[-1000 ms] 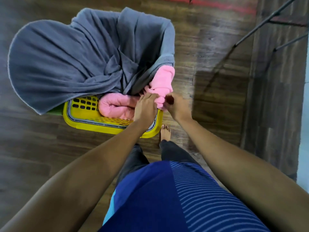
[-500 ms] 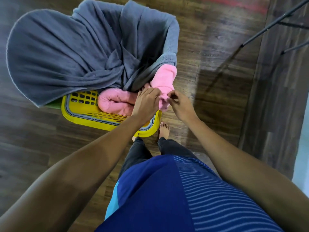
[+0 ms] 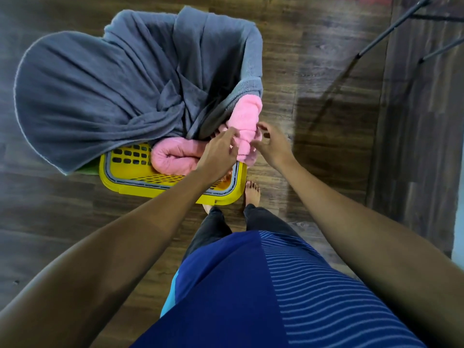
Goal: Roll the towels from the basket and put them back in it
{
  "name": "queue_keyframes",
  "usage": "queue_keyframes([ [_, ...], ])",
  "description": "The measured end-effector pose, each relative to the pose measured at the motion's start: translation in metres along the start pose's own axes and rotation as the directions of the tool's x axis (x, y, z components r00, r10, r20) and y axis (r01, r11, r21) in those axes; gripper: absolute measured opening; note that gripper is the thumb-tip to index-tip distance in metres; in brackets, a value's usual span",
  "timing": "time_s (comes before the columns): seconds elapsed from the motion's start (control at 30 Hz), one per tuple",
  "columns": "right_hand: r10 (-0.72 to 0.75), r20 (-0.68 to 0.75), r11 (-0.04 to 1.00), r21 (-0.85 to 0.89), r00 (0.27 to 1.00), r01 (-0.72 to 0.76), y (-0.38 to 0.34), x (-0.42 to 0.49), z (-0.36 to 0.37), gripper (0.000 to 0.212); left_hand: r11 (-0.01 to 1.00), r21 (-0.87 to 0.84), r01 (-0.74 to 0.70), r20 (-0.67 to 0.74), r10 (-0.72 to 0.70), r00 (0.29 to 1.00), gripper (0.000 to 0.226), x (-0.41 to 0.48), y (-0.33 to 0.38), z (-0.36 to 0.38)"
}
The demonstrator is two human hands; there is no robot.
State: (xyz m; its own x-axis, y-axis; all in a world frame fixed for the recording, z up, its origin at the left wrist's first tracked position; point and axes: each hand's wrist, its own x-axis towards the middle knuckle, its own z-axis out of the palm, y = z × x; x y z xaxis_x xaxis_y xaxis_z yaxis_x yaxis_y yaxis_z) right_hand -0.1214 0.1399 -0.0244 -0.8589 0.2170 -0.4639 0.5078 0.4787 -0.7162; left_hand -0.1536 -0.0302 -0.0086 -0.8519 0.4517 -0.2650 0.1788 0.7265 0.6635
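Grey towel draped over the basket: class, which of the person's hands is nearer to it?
Left. The left hand reaches over the basket, its fingertips close to the lower folds of the grey towel; the right hand is farther right, beyond the hanging pink towel.

I see a slate-grey towel (image 3: 100, 96), a yellow basket (image 3: 173, 194) with grey inner rim, a pink roll (image 3: 175, 156), a second pink towel (image 3: 247, 114), dark brown wood-grain floor (image 3: 313, 71), a navy top (image 3: 226, 285) striped pale blue
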Motion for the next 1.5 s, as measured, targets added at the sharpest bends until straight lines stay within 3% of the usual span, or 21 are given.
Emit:
queue_keyframes([
  [0.13, 0.042, 0.017, 0.999, -0.026, 0.999, -0.041, -0.010, 0.008, 0.001, 0.046, 0.993, 0.007, 0.117, 0.028, -0.117, 0.993, 0.046, 0.005, -0.008, 0.004],
  [0.33, 0.102, -0.049, 0.992, 0.077, 0.994, -0.098, -0.010, 0.001, 0.005, 0.011, 0.990, 0.008, 0.141, -0.034, -0.140, 0.990, 0.019, 0.012, -0.010, 0.007],
  [0.5, 0.195, 0.107, 0.951, 0.225, 0.975, -0.215, -0.002, -0.028, 0.013, 0.033, 0.984, -0.084, 0.155, -0.119, -0.165, 0.979, 0.004, 0.030, 0.002, -0.003],
  [0.6, 0.200, 0.160, 0.946, 0.226, 0.967, -0.233, 0.007, -0.042, 0.026, 0.042, 0.973, -0.146, 0.181, -0.157, -0.203, 0.966, 0.006, 0.040, 0.010, -0.005],
  [0.73, 0.260, 0.031, 0.952, 0.160, 0.965, -0.262, 0.009, -0.041, 0.036, 0.038, 0.958, -0.176, 0.228, -0.145, -0.255, 0.956, 0.012, 0.040, 0.013, -0.005],
  [0.83, 0.259, -0.013, 0.952, 0.171, 0.966, -0.253, 0.008, -0.038, 0.039, 0.031, 0.952, -0.221, 0.211, -0.097, -0.237, 0.967, 0.033, 0.024, 0.013, -0.002],
  [0.9, 0.263, -0.053, 0.951, 0.182, 0.963, -0.249, 0.010, -0.040, 0.040, 0.025, 0.968, -0.202, 0.152, -0.110, -0.177, 0.978, 0.034, 0.007, 0.013, 0.002],
  [1.0, 0.203, -0.121, 0.970, 0.164, 0.972, -0.182, 0.011, -0.048, 0.036, 0.009, 0.999, 0.053, 0.008, -0.194, 0.002, 0.981, 0.025, -0.024, 0.007, 0.017],
  [1.1, 0.099, -0.121, 0.989, 0.125, 0.988, -0.083, 0.006, -0.060, 0.025, 0.007, 0.986, 0.164, -0.038, -0.111, 0.057, 0.992, 0.029, -0.048, 0.009, 0.034],
  [1.3, -0.036, -0.042, 0.995, 0.094, 0.998, 0.040, -0.022, -0.062, -0.008, 0.012, 0.998, 0.061, -0.021, -0.217, 0.034, 0.975, 0.024, -0.036, 0.018, 0.028],
  [1.4, -0.069, 0.003, 0.994, 0.084, 0.998, 0.069, -0.023, -0.052, -0.023, 0.006, 0.997, -0.072, 0.000, -0.162, -0.012, 0.987, 0.023, -0.023, 0.025, 0.015],
  [1.5, -0.115, 0.074, 0.993, 0.029, 0.991, 0.113, -0.026, -0.042, -0.039, 0.014, 0.987, -0.162, 0.012, -0.046, -0.020, 0.999, 0.019, -0.014, 0.029, 0.000],
])
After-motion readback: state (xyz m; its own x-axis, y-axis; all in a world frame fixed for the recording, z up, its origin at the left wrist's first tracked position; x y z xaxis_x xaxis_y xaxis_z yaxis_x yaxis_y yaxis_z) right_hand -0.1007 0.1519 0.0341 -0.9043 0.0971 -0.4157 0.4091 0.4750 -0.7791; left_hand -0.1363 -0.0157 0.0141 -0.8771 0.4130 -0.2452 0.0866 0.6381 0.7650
